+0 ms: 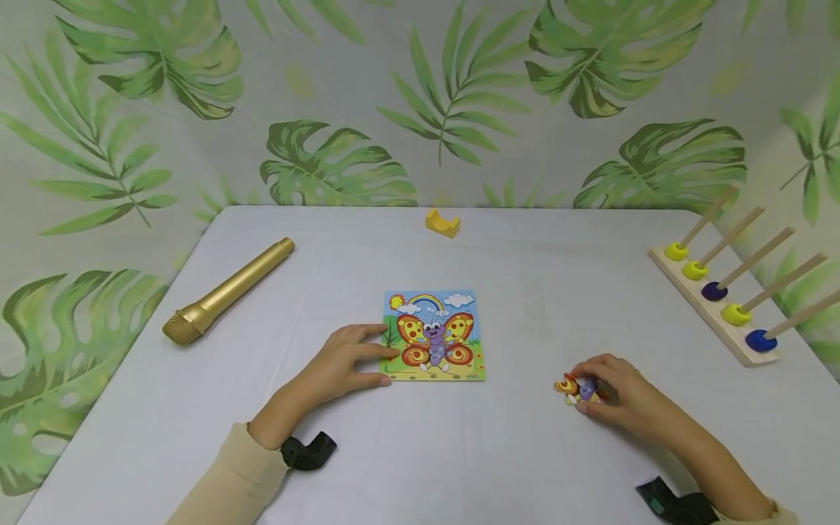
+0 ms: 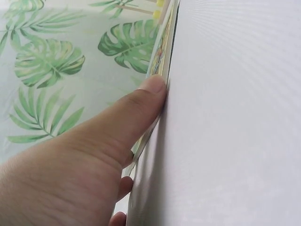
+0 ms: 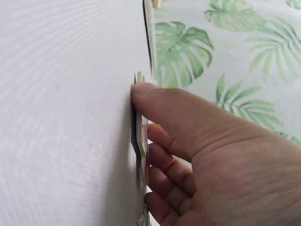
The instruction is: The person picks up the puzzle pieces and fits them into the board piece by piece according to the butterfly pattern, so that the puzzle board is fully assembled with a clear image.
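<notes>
Near the middle of the white table lies a square butterfly puzzle board, picture side up. My left hand rests at its left edge with the fingers spread, two fingertips over the picture and the thumb against the lower left corner. To the right of the board, my right hand holds butterfly puzzle pieces between thumb and fingers. They show an orange swirl and a purple body part. From the side, in the right wrist view, the thin pieces stand close over the table, partly hidden by the thumb.
A gold microphone lies at the left. At the back edge sits a small yellow curved block. Along the right side stands a wooden peg rack with yellow and blue beads. A leaf-patterned cloth hangs behind the table.
</notes>
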Available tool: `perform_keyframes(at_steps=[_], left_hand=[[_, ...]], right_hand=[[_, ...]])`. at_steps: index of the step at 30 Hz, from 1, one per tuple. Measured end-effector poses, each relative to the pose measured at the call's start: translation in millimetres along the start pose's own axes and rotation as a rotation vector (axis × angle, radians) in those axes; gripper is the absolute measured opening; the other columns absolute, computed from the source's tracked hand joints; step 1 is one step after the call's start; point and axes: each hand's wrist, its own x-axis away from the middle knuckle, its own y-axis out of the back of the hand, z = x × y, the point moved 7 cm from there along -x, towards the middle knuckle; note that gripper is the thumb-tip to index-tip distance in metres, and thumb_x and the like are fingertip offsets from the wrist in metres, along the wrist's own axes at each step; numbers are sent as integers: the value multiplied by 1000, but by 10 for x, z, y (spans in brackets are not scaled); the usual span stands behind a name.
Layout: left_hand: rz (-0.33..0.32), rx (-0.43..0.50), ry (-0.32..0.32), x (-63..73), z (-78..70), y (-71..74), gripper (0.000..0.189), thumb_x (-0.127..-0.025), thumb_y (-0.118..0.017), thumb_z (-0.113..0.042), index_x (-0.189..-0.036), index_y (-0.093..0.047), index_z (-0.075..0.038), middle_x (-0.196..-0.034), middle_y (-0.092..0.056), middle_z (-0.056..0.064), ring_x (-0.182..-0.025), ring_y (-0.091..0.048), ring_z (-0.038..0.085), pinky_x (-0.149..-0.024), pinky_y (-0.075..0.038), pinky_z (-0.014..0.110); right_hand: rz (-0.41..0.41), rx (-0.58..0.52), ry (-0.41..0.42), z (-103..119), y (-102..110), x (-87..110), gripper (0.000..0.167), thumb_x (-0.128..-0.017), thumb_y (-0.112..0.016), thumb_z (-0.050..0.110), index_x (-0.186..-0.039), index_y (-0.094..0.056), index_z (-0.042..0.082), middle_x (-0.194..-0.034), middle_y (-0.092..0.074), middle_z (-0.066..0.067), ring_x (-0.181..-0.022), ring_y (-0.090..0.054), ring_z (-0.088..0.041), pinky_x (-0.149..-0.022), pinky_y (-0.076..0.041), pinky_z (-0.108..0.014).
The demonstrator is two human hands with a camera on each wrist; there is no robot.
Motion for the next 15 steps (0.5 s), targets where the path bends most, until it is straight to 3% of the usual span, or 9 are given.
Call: perform_keyframes(at_steps=[6,10,15], left_hand=[[-1,4,2,3,1,-2,41,-76,-67,-46,-112,-65,-27,-133,-44,5,-123,-34,25,-100,-22,47],[-3,-1,4,2,3,1,41,-75,-67,-46,-112,-65,-27,-132,-44,6,-123,-34,25,-100,-22,48],[4,-1,7,0,15,-12,42,-76,-66,-47,-112,-65,-27,-133,-43,5,-123,-33,26,-100,-22,49]], right_hand=[[-64,-36,30,55,55,-29,41,-67,-79,11,-102,-58,10,-101,-51,3,-89,-49,-8,-77,-38,-10],[-116,-50,89,197,143,-101,47,-65,-79,6,-106,-56,10,-102,-51,4,-84,-48,-4,-73,-42,-15],[-169,-144,179,521,232,-262,51,-65,-78,1,-109,-55,11,-105,-52,5,-84,-49,-3,-73,-43,-15]])
